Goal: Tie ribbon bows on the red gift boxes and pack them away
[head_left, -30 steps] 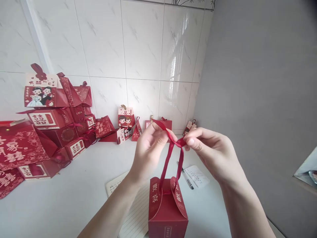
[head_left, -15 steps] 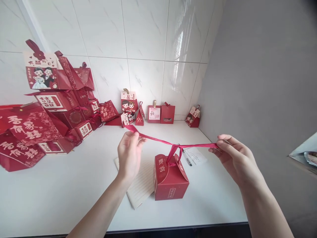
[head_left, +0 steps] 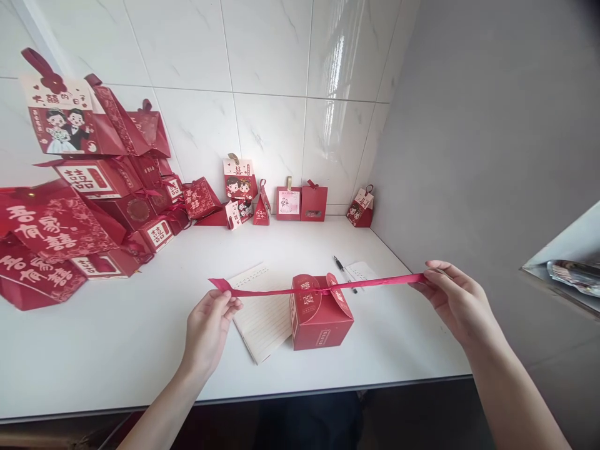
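A red gift box point(head_left: 323, 328) with light lettering and curved top flaps stands on the white table. A magenta ribbon point(head_left: 382, 282) crosses its top, pulled nearly straight, with a crossing or knot at the flaps. My left hand point(head_left: 209, 328) pinches the ribbon near its left end, and a short tail sticks out past the fingers. My right hand point(head_left: 452, 300) grips the other end, out to the right of the box. Neither hand touches the box itself.
Under the box's left side lies a lined notepad point(head_left: 265, 319). Behind it are a black pen point(head_left: 338, 263) and a small white paper point(head_left: 360, 270). Red gift boxes point(head_left: 94, 178) are piled at the left; several smaller ones point(head_left: 313, 203) line the tiled wall. A grey wall point(head_left: 469, 156) borders the right.
My hands have moved farther apart, stretching the ribbon straighter. The ribbon's middle has come down onto the box top, and the loop above the flaps has tightened. The view has shifted somewhat.
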Action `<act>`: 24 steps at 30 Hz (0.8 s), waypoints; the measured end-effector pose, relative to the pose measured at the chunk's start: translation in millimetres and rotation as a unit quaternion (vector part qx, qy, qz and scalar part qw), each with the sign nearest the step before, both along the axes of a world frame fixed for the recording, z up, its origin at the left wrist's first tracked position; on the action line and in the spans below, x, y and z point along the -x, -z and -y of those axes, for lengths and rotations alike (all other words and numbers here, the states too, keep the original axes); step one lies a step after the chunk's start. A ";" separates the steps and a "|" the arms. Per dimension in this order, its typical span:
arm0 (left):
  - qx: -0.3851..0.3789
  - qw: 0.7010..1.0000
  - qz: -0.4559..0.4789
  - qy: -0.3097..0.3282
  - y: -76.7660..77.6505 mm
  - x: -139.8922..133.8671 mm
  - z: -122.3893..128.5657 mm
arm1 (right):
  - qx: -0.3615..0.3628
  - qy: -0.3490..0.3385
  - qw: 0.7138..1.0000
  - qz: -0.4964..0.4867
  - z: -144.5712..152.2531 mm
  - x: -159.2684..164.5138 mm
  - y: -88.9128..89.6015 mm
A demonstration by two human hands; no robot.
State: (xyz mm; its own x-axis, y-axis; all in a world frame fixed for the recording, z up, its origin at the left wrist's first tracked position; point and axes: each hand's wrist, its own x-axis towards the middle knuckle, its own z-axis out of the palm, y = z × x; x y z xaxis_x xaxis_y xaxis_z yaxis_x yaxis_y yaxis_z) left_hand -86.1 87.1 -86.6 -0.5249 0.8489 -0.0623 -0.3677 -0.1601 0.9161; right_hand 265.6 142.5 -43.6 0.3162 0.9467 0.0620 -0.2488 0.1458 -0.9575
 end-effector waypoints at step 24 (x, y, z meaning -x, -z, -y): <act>0.092 0.764 -0.497 0.401 -37.2 -26.8 -11.6 | 0.025 -0.358 0.843 0.400 -3.2 68.2 9.1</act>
